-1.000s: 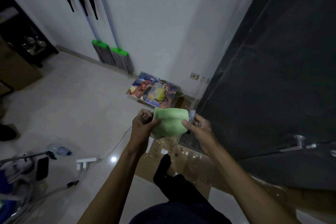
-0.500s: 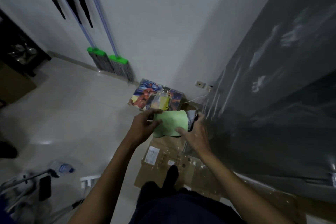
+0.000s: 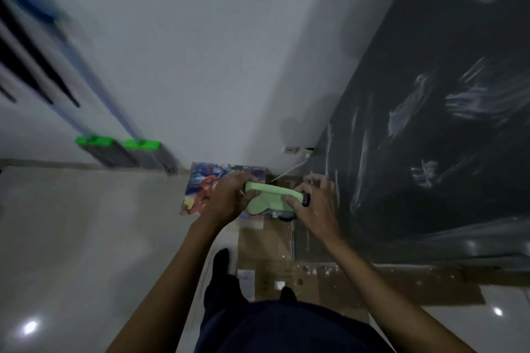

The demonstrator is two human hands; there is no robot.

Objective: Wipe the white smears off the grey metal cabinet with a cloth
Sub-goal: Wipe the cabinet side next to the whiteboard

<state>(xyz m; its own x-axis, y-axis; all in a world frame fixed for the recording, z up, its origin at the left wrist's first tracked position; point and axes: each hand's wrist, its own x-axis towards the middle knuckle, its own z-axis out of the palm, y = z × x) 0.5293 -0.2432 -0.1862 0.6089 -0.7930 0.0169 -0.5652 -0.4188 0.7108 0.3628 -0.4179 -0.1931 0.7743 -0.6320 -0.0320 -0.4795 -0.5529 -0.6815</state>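
A light green cloth [image 3: 271, 198] is stretched between both hands in front of me, folded into a thick band. My left hand [image 3: 229, 199] grips its left end. My right hand [image 3: 314, 203] grips the right end, where a small dark object pokes out beside the cloth. The grey metal cabinet [image 3: 447, 37] fills the right side, just right of my right hand. White smears [image 3: 470, 100] streak its face in several patches and thin lines run down its left edge.
Flattened cardboard [image 3: 266, 241] lies on the floor below the hands and along the cabinet's base. A colourful printed box [image 3: 206, 180] leans at the white wall. Two green-headed mops [image 3: 120, 149] stand at the wall to the left. My dark-trousered legs [image 3: 229, 289] stand below.
The view has tilted up, showing more of the smeared cabinet. The hands have folded the cloth from a flat square into a narrow band.
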